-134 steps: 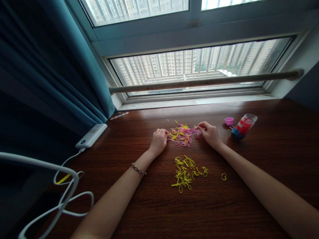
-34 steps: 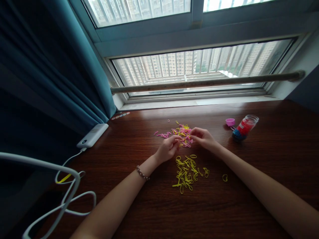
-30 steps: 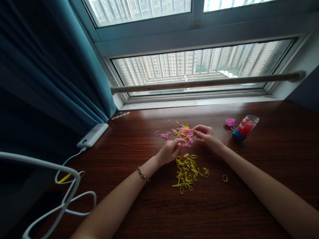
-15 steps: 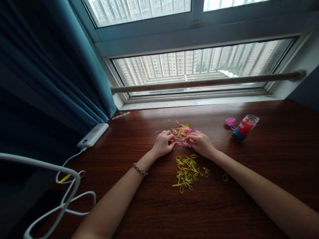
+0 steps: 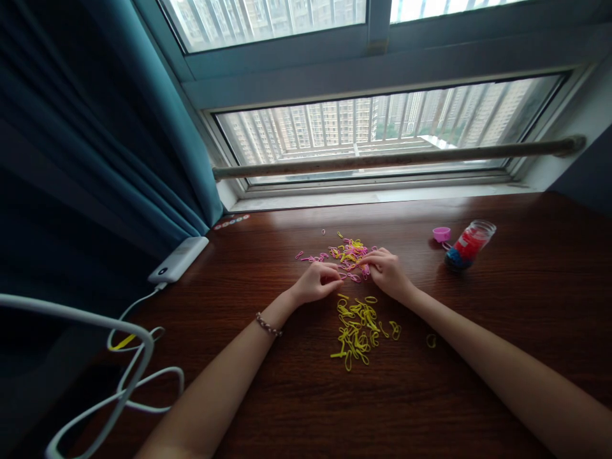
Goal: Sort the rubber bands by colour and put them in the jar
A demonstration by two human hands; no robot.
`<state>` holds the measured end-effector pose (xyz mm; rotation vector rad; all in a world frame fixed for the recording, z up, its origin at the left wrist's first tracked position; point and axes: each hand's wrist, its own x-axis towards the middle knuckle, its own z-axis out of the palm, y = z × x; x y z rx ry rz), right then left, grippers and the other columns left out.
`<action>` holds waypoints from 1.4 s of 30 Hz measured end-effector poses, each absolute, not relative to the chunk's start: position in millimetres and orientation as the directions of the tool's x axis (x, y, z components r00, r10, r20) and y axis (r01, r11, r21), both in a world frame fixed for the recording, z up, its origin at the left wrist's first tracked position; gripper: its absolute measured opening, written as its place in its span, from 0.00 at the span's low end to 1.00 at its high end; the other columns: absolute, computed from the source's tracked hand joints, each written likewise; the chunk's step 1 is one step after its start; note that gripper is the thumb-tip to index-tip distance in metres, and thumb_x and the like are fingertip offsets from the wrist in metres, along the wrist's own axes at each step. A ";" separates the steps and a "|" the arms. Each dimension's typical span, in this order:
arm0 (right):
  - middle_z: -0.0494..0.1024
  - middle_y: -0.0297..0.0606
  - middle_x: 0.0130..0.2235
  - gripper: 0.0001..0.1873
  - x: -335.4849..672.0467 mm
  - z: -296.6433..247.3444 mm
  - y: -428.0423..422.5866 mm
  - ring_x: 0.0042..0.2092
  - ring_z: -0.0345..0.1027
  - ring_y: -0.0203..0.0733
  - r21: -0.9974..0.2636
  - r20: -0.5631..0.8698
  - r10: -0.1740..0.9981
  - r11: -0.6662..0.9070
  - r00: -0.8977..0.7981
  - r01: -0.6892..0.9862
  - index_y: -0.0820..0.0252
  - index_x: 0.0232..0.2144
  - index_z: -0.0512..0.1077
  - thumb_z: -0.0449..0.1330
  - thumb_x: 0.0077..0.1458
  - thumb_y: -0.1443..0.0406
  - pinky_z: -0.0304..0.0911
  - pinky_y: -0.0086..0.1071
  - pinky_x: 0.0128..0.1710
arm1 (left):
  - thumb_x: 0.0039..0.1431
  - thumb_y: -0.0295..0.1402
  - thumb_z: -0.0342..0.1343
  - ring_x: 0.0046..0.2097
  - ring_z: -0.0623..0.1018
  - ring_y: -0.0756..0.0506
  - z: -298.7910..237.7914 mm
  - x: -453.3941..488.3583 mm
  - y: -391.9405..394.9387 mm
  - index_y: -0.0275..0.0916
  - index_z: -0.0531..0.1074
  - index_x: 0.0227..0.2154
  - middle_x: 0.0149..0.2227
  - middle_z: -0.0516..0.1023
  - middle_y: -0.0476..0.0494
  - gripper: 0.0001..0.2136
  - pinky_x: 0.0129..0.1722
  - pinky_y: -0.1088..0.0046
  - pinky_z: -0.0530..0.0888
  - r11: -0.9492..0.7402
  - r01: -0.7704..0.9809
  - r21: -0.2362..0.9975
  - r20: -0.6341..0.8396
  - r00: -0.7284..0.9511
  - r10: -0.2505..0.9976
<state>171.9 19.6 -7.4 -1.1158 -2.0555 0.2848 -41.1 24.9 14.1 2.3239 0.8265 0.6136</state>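
Note:
A mixed pile of pink and yellow rubber bands [image 5: 352, 250] lies on the brown table. At its near left edge is my left hand [image 5: 316, 282], thumb and fingertips pinched together beside a pink band; what is between them is too small to make out. My right hand [image 5: 388, 274] reaches into the pile's right side, its fingers closed together over the bands, their tips partly hidden. Nearer to me, between my forearms, a loose heap of yellow rubber bands [image 5: 356, 335] is spread out. Several pink bands [image 5: 315, 258] lie beyond my left hand.
On the right, a clear jar [image 5: 471, 245] with red and blue contents stands beside a pink cup-shaped piece [image 5: 441, 234]. A white power bank [image 5: 178, 260] with a white cable [image 5: 143, 344] lies at left by the blue curtain [image 5: 186, 172]. A window rail [image 5: 401, 158] crosses behind.
My left hand has moved slightly toward me and right, uncovering pink bands behind it. A yellow band now lies at the top of the yellow heap. My right hand has shifted slightly within the pile.

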 end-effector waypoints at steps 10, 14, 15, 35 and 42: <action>0.73 0.35 0.21 0.13 182.8 15.9 15.1 0.21 0.59 0.32 -0.971 0.171 0.831 0.233 -0.530 0.053 0.65 0.20 0.74 0.49 0.41 0.71 0.55 0.26 0.21 | 0.57 0.40 0.46 0.18 0.58 0.55 -3.2 -50.2 35.4 0.35 0.66 0.13 0.12 0.60 0.52 0.21 0.22 0.79 0.56 -0.610 0.666 0.429 0.351 0.499 0.792; 0.74 0.35 0.21 0.11 181.6 15.9 14.7 0.20 0.59 0.31 -0.983 0.150 0.814 0.185 -0.561 0.006 0.66 0.22 0.74 0.51 0.42 0.71 0.55 0.25 0.21 | 0.57 0.39 0.46 0.17 0.57 0.56 -0.1 -48.4 32.4 0.34 0.68 0.13 0.12 0.62 0.52 0.21 0.20 0.79 0.56 -0.651 0.597 0.469 0.305 0.582 0.754; 0.73 0.35 0.21 0.10 181.1 14.7 15.3 0.21 0.61 0.32 -0.982 0.158 0.837 0.189 -0.524 0.007 0.65 0.24 0.74 0.52 0.43 0.70 0.55 0.25 0.21 | 0.57 0.39 0.46 0.17 0.57 0.56 2.3 -46.7 30.2 0.34 0.68 0.13 0.12 0.63 0.52 0.20 0.20 0.79 0.56 -0.662 0.564 0.494 0.280 0.618 0.735; 0.75 0.38 0.41 0.13 176.6 -10.8 23.8 0.47 0.61 0.43 -0.306 0.503 0.670 0.728 -0.546 0.613 0.55 0.37 0.73 0.51 0.54 0.70 0.56 0.40 0.47 | 0.58 0.30 0.46 0.52 0.63 0.43 1.9 -34.8 27.2 0.43 0.69 0.43 0.45 0.73 0.44 0.12 0.49 0.60 0.58 -0.677 0.696 0.240 0.389 0.570 0.723; 0.76 0.39 0.34 0.06 179.3 -11.3 27.3 0.37 0.68 0.41 -0.593 0.572 0.782 0.603 -0.248 0.534 0.58 0.30 0.73 0.55 0.51 0.67 0.62 0.36 0.42 | 0.59 0.30 0.45 0.50 0.64 0.43 -1.4 -35.7 28.5 0.40 0.69 0.43 0.44 0.73 0.42 0.12 0.48 0.60 0.58 -0.684 0.704 0.191 0.386 0.587 0.712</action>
